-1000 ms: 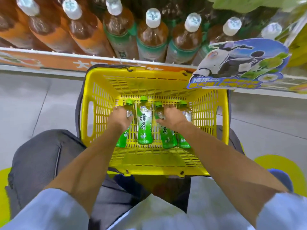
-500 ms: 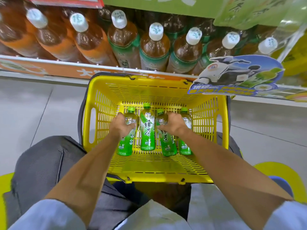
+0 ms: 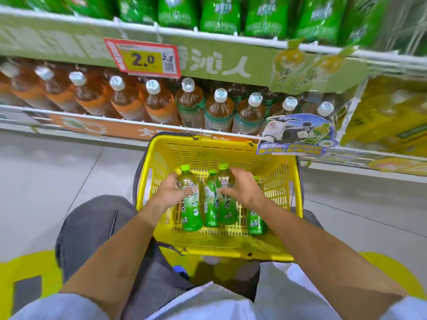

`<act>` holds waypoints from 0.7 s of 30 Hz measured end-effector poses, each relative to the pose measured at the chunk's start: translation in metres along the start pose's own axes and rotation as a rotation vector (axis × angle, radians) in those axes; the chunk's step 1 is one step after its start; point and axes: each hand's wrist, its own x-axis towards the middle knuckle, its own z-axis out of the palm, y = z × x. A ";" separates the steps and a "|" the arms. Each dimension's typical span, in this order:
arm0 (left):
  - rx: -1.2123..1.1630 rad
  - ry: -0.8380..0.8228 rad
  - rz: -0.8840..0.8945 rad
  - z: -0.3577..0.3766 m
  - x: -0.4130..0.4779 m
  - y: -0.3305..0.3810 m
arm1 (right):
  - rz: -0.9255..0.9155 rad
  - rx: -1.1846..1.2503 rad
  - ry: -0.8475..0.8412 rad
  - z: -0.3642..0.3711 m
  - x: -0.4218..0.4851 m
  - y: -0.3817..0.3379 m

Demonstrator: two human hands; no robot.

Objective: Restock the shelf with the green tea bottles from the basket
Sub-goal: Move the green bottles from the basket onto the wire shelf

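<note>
Stocking barely begun. Left hand (image 3: 172,190) clasped round one green-labelled plastic tea bottle (image 3: 190,202), right hand (image 3: 240,188) round another (image 3: 226,199), both raised within yellow slatted plastic basket (image 3: 208,148). Two more bottles lying inside. None shelved yet.

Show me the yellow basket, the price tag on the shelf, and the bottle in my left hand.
yellow basket (image 3: 208,147), head view, on its far rim.
price tag (image 3: 142,58), head view, on its yellow panel.
bottle in the left hand (image 3: 191,211), head view, on its green label.
</note>
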 end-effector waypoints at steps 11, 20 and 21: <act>-0.061 -0.015 0.251 -0.031 -0.067 0.070 | -0.231 -0.037 0.155 -0.055 -0.061 -0.058; 0.032 -0.009 0.474 -0.045 -0.149 0.133 | -0.360 0.022 0.294 -0.107 -0.108 -0.084; 0.033 -0.002 0.499 -0.045 -0.155 0.139 | -0.367 0.026 0.309 -0.115 -0.115 -0.086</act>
